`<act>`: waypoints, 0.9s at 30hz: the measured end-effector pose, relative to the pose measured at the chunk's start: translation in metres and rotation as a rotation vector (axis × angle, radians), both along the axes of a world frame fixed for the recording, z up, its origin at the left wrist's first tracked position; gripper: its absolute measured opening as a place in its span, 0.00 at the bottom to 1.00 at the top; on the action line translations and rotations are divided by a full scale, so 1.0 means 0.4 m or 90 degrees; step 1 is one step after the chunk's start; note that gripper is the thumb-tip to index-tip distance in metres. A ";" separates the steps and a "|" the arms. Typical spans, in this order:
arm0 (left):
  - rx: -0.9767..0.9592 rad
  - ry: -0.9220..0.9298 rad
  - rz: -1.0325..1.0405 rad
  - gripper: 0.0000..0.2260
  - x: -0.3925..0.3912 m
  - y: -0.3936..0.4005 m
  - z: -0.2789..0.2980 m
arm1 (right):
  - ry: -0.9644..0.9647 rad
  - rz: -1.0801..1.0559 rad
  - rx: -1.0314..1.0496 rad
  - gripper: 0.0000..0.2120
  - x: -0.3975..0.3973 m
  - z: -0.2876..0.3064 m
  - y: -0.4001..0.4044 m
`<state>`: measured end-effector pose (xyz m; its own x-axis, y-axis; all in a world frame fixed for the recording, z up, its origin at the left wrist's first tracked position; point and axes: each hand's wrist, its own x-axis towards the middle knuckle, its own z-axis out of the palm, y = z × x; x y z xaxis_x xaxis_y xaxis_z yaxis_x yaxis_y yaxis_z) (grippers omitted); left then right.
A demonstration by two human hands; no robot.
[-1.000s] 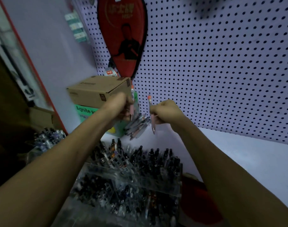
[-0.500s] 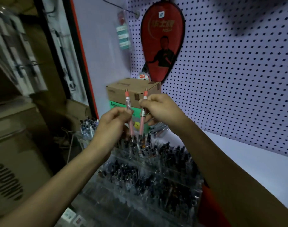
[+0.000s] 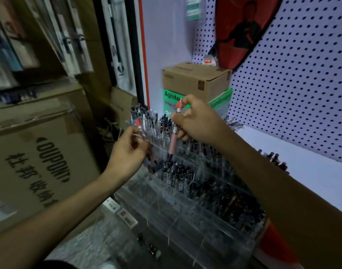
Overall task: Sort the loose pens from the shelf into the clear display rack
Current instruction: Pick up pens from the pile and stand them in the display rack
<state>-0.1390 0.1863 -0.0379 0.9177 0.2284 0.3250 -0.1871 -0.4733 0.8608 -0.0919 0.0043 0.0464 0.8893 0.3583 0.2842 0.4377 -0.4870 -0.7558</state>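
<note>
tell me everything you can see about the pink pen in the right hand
The pink pen is a click pen with a pale pink barrel, a red-orange top with a small button, a printed label band near the middle and a dark tip. It hangs nearly upright, tip down, just above the dark pens in the clear display rack. The right hand pinches its upper half. Its material looks like plastic.

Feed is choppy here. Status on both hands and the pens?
Right hand holds pink pen upright, tip down over clear display rack. Left hand pinches second pen at rack's back row. Nothing blocking.
</note>
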 end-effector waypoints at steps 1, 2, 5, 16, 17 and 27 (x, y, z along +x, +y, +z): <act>0.006 -0.002 0.007 0.03 -0.001 0.012 -0.009 | -0.020 -0.004 -0.010 0.08 -0.001 -0.009 0.007; 0.012 -0.006 0.015 0.02 -0.001 0.023 -0.018 | -0.038 -0.010 -0.021 0.09 0.000 -0.017 0.014; 0.041 -0.030 0.043 0.03 0.003 0.042 -0.029 | -0.070 -0.022 -0.022 0.09 0.002 -0.037 0.033; 0.376 0.175 -0.048 0.04 0.040 0.070 -0.091 | -0.214 0.002 -0.059 0.07 -0.029 -0.085 0.092; 0.337 0.159 -0.045 0.06 0.039 0.068 -0.087 | -0.223 0.001 -0.096 0.07 -0.031 -0.096 0.097; 0.315 0.117 -0.045 0.09 0.036 0.082 -0.094 | -0.214 0.113 -0.601 0.05 -0.048 -0.122 0.125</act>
<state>-0.1248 0.2190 -0.0755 0.9773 0.0232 0.2108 -0.1011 -0.8229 0.5592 -0.1110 0.0542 -0.0024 0.7276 0.6847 0.0428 0.6807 -0.7283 0.0791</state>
